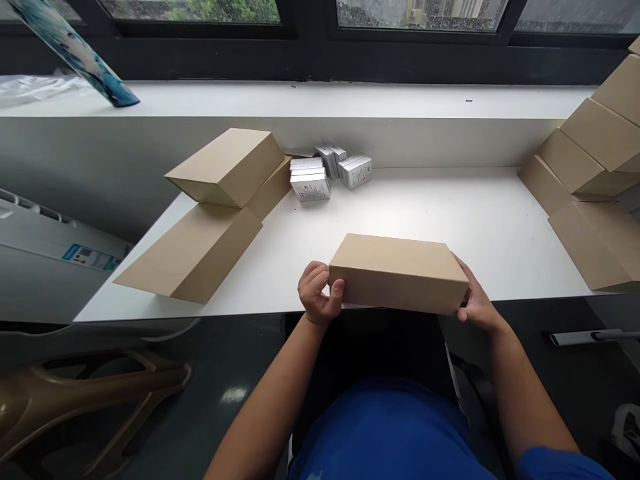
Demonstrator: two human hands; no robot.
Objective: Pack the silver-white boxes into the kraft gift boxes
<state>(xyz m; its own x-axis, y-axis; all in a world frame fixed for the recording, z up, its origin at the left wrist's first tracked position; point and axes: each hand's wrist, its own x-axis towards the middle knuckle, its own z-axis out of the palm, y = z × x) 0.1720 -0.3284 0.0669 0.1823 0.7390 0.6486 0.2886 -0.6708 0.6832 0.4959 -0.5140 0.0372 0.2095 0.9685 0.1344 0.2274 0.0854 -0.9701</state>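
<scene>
A closed brown cardboard box [400, 277] is at the front edge of the white table, directly before me. My left hand [321, 293] has its fingers curled at the box's left end, with the thumb against the near corner. At the right end, my right hand [477, 297] grips the box, its fingers partly hidden behind the side. Between both hands the box is tilted slightly, its top and front faces showing. Farther back on the table, several small white printed boxes [311, 183] sit in groups.
Brown boxes [200, 247] are stacked at the table's left, and more brown boxes [595, 150] are piled at the right. Behind runs a white sill [320, 100] under windows. A brown stool [95, 393] stands on the floor at lower left.
</scene>
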